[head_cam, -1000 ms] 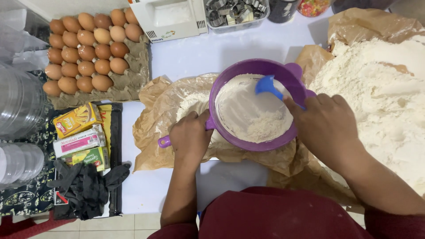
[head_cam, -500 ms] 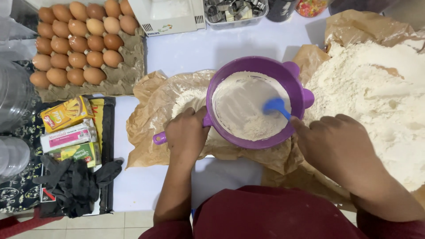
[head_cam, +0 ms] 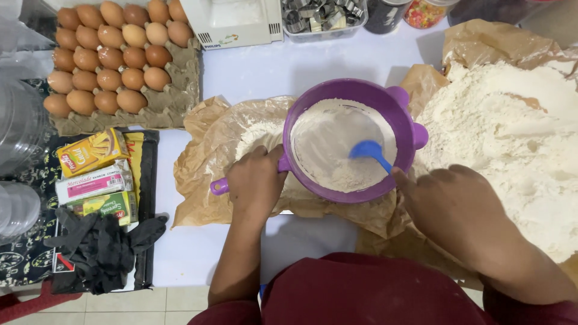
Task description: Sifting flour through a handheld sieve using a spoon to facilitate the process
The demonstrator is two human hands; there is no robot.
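I see left hand (head_cam: 256,183) clamped on the handle of the purple sieve (head_cam: 349,139) over brown paper (head_cam: 205,150) on the desk (head_cam: 253,72), right hand (head_cam: 451,207) pinching the blue spoon (head_cam: 370,150) in its flour (head_cam: 325,135).

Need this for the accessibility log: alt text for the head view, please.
Seen from above, a left hand holds the handle of a purple sieve of flour over brown paper, while the right hand works a blue spoon in it. A large flour heap lies to the right; an egg tray, small boxes and black gloves sit left.
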